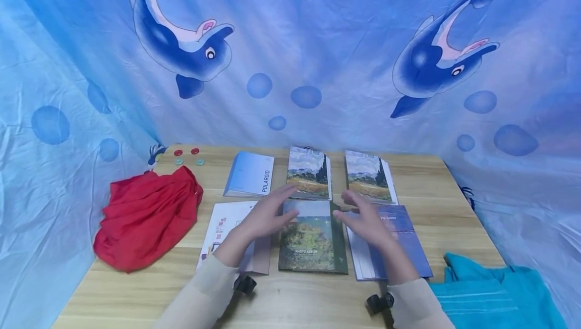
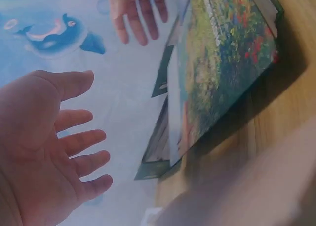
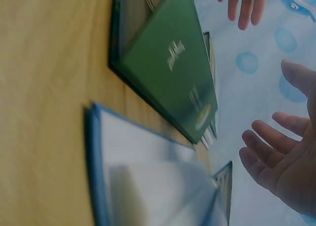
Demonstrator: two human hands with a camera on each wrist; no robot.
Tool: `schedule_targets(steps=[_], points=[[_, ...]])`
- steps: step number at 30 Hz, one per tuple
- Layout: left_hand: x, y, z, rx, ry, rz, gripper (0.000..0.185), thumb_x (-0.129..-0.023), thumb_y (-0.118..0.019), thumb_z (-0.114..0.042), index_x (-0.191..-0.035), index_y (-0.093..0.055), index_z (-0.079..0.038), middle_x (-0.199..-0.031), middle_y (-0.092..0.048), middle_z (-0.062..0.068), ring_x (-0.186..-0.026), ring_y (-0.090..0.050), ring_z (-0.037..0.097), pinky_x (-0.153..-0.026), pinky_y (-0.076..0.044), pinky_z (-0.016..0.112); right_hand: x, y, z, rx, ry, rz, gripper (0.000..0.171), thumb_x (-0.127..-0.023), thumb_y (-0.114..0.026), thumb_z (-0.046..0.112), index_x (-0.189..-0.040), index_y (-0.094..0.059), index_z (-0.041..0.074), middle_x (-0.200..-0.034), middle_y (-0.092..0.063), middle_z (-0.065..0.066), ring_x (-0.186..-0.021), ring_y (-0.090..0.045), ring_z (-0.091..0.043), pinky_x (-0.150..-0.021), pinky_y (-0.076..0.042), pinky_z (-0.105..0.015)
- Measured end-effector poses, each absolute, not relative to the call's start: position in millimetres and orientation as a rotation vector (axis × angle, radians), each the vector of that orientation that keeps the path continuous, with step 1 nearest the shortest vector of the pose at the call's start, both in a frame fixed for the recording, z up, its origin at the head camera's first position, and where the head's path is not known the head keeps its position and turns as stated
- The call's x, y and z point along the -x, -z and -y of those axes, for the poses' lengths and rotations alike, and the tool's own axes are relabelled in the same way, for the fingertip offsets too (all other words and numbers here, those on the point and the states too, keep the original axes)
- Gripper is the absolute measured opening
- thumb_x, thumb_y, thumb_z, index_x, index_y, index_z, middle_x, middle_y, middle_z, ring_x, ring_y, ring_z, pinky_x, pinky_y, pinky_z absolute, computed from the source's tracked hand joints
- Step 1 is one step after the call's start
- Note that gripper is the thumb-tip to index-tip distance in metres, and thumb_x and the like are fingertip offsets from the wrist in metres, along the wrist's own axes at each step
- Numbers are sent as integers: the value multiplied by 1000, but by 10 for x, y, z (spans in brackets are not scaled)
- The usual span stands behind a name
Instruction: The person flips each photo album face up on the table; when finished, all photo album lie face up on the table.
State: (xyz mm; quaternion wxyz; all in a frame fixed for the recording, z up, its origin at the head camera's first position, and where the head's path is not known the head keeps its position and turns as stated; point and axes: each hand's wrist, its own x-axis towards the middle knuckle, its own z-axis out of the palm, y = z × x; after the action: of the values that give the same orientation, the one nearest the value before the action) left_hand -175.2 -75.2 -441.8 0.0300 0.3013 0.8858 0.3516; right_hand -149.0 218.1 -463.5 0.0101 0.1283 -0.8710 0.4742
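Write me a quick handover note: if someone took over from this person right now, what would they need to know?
Left hand: open, holding nothing, over the left edge of the green photo album.
Right hand: open, holding nothing, between that album and the blue album.
Done: six albums lie in two rows on the wooden table.
Left: the green album lies closed, gripped by neither hand.

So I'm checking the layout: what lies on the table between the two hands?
In the head view, the green photo album lies on the table between the left hand and the right hand. Both hands hover open, neither gripping it.
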Motion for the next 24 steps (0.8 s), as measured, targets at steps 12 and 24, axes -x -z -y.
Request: schedule_targets(steps=[12,24], points=[[1388,4571,1227,-772,-1158,-2837,64,-97,-69,-30,-151,-46,-5,-158,-40,17,-145,-36,39,-117,-31,57,1430,4701,-1842,-561,-1470,2715,67,-93,-75,28,-146,-47,-4,-138,-59,-24,-126,-57,-38,-108,-46,-53],[1082,4824,1583,-575,-1127,-2960,64,-93,-75,-24,-148,-50,-2,-156,-43,17,-144,-39,38,-116,-33,57,1393,4773,-1520,-701,-1614,2694,65,-97,-70,25,-148,-44,-4,-140,-57,-24,-129,-55,-37,-109,-45,-52]])
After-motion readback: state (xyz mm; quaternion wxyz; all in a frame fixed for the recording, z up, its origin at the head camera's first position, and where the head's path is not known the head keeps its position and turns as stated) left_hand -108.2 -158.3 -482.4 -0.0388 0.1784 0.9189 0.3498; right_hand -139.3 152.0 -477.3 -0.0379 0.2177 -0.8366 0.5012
